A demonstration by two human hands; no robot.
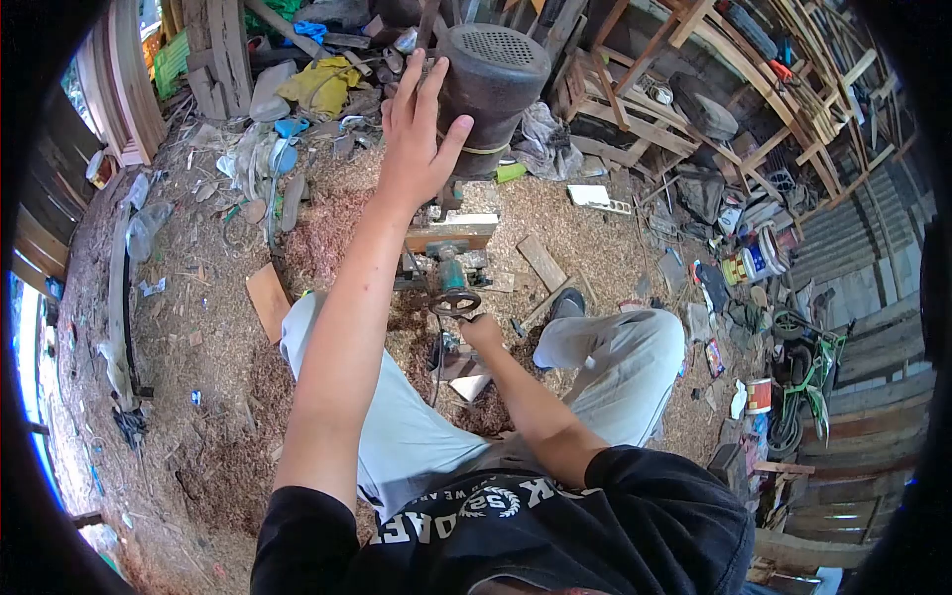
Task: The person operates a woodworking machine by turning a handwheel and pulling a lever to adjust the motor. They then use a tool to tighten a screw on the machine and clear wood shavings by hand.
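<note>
Shed, from the head view: brown dirt floor (213, 397) littered with wood shavings; scrap and timber crowd its edges.
Motor's direction: dark cylindrical motor housing (493, 99) stands upright beyond the person's knees, its round perforated cap (499, 47) facing up; the long axis runs nearly straight up the view, cap end leaning slightly right.
Wheel's direction: black spoked metal handwheel (455, 303) sits between the knees, nearer than the motor, its face tipped upward, so it shows as an oval longest from left to right.
Motor's look: dull, scuffed, narrowing toward the bottom, with a thin yellow band (486, 151) round the lower part.
Parts between: green metal fitting (452, 273) just beyond the wheel; behind it, a brown wooden piece (451, 238) lies crosswise.
Left hand (421, 139): raised at the motor's left side, fingers spread and nearly straight; whether the palm touches the housing cannot be told.
Right hand (483, 335): fingers curled closed on the wheel's near right edge, the exact grip partly hidden.
Near edges: grey-trousered legs (620, 362) flank the wheel; a flat brown board (541, 262) lies to its right.
Room around: shavings stretch leftward from the machine; on the right, stacked wooden frames (759, 84) and a green motorbike (815, 387) stand well apart.
</note>
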